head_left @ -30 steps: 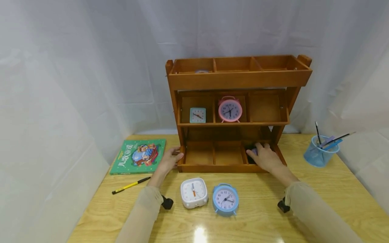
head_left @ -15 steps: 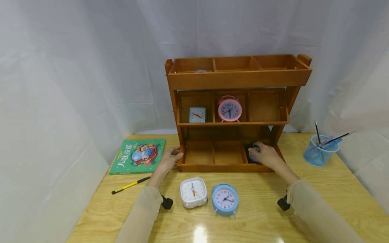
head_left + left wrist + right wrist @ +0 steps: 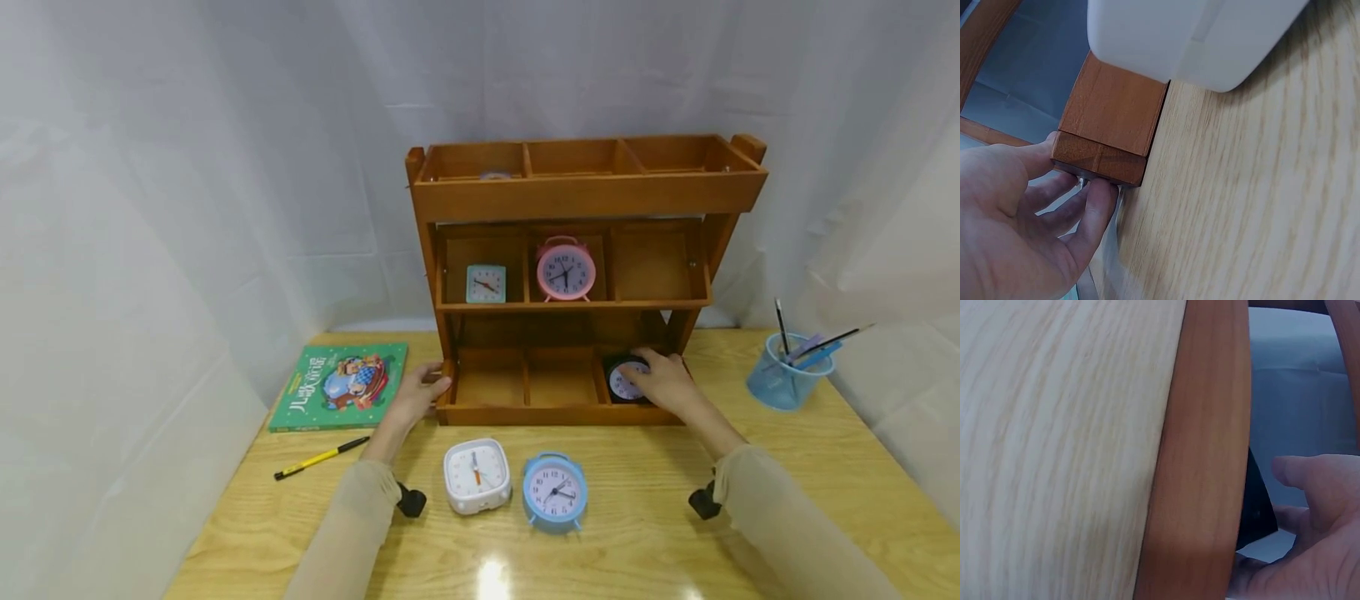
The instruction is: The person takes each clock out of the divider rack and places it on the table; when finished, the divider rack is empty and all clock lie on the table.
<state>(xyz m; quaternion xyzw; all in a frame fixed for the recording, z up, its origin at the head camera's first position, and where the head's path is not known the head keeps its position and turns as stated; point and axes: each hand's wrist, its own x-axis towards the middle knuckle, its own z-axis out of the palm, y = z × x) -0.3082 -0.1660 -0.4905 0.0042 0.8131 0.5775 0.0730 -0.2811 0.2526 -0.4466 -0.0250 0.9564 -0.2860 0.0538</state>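
My left hand grips the lower left end of a brown wooden shelf rack. In the left wrist view its thumb lies on one side of the wooden end, fingertips on another. Inside the bottom right compartment, my right hand holds a black clock with a pale lilac dial, thumb across the dial. The right wrist view shows only a dark corner of that clock behind the front board. A white clock and a blue alarm clock lie on the table before the rack.
The middle tier bears a small mint square clock and a pink alarm clock. A green book and a yellow-black pen lie left. A blue mesh pen cup stands right.
My right hand has shifted slightly right, uncovering more of the black clock, whose dial now faces forward in the compartment. My left hand stays on the rack's end.
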